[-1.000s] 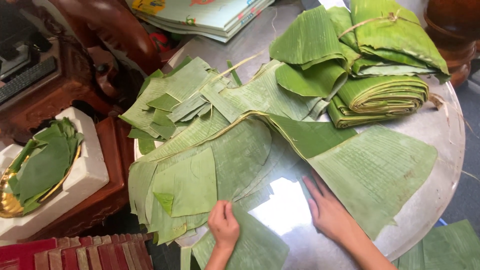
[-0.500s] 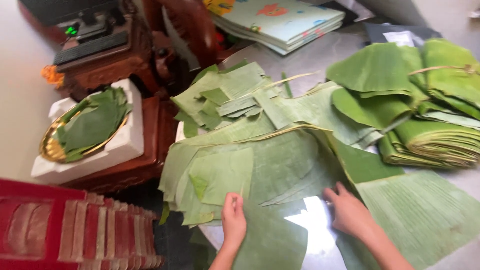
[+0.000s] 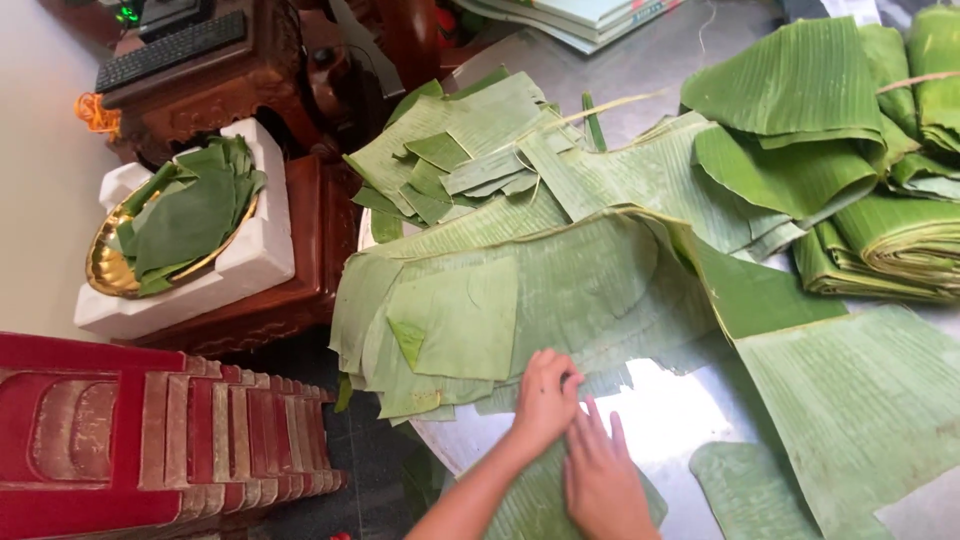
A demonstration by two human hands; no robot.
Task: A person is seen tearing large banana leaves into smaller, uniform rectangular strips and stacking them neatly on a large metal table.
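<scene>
Banana-leaf pieces are being sorted on a shiny round table (image 3: pixel 690 75). At lower centre, the left hand (image 3: pixel 545 400) is curled, its fingertips pressing the edge of a large pale leaf sheet (image 3: pixel 560 290). The right hand (image 3: pixel 605 480) is laid flat, fingers spread, on a smaller leaf piece (image 3: pixel 535 505). A pile of cut pieces (image 3: pixel 470 160) is seen at upper centre; tied folded bundles (image 3: pixel 900 235) at the right remain unopened. A gold tray (image 3: pixel 105 265) at left is already lined with leaf. Much is judged left.
</scene>
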